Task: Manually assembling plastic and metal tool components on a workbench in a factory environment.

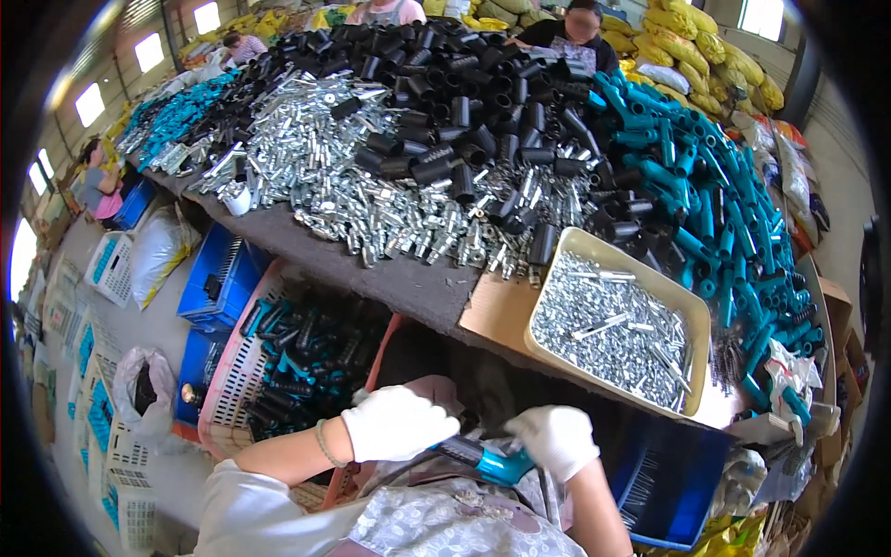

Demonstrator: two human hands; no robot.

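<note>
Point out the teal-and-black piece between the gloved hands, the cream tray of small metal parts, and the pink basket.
Teal-and-black piece (504, 467): head view, on its teal section.
Cream tray (701, 351): head view, on its right wall.
Pink basket (233, 373): head view, on its left perforated wall.

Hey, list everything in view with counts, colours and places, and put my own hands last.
Tubular part: one, teal and black, between the hands
Tray: one, cream, table's right front, holding many small silver metal pieces
Cardboard sheet: one, brown, partly under the tray
Table: one, dark grey, ahead
Metal fittings: countless, silver, table centre
Tubes: countless, black, behind the fittings
Handle-like parts: countless, teal, table right
Perforated crate: one, pink, lower left, filled with black and teal parts
Bin: one, blue, lower right
Sacks: many, mostly yellow, background
Co-workers: at least four, background
Left hand: one, white glove, lower centre
Right hand: one, white glove, right of it
</note>
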